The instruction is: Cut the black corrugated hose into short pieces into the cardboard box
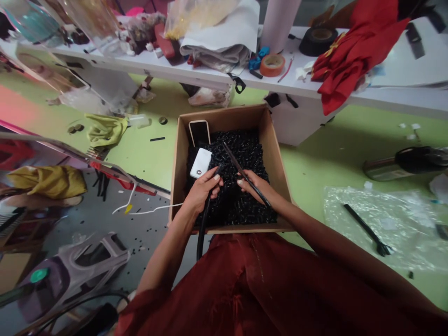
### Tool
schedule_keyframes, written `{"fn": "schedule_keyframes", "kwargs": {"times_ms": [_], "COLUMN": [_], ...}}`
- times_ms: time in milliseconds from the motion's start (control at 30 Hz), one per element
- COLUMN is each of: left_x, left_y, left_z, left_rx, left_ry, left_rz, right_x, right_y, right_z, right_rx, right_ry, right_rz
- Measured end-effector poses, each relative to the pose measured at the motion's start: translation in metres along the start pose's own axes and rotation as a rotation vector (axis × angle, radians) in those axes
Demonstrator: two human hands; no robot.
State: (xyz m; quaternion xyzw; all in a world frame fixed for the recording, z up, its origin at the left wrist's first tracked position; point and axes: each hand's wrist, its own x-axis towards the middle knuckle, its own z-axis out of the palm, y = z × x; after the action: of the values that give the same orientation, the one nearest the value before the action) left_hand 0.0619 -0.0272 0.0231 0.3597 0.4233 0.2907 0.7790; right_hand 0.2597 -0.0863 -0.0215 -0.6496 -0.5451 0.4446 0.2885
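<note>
1. Now, L hand [203,190]: narrow grip round black tube [203,228], end over box [231,229].
2. R hand [258,185]: grip closed on dark tool [233,156], above bits [247,147].
3. Pref. steady, tool clear of L hand.

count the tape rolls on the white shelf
2: the black roll, just left of the red cloth, and the orange roll, nearer the front edge of the shelf. More may be hidden among the piled things.
</note>
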Motion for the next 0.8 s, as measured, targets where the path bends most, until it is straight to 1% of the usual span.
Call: {"fn": "schedule_keyframes", "kwargs": {"times_ms": [67,167,333,533,667,800], "left_x": [0.000,-0.001,-0.004,-0.003,-0.002,-0.002], "left_y": [-0.006,-0.009,-0.009,-0.012,-0.016,-0.019], "left_z": [-0.001,-0.002,0.001,0.005,0.006,0.005], "left_rx": [-0.001,0.019,0.063,0.131,0.208,0.237], "left_ry": [-0.025,-0.049,-0.037,0.001,-0.006,-0.038], "left_rz": [-0.007,0.010,0.023,0.037,0.013,-0.008], "right_x": [-0.007,-0.018,-0.025,-0.028,-0.028,-0.027], "right_y": [0.002,0.005,0.005,-0.007,-0.009,-0.008], "right_z": [-0.003,-0.006,-0.006,-0.005,-0.004,-0.002], "right_rx": [-0.037,-0.073,-0.096,-0.169,-0.178,-0.238], "right_ry": [-0.047,-0.126,-0.194,-0.198,-0.178,-0.164], "right_rz": [0.023,0.045,0.005,-0.026,-0.046,-0.059]}}
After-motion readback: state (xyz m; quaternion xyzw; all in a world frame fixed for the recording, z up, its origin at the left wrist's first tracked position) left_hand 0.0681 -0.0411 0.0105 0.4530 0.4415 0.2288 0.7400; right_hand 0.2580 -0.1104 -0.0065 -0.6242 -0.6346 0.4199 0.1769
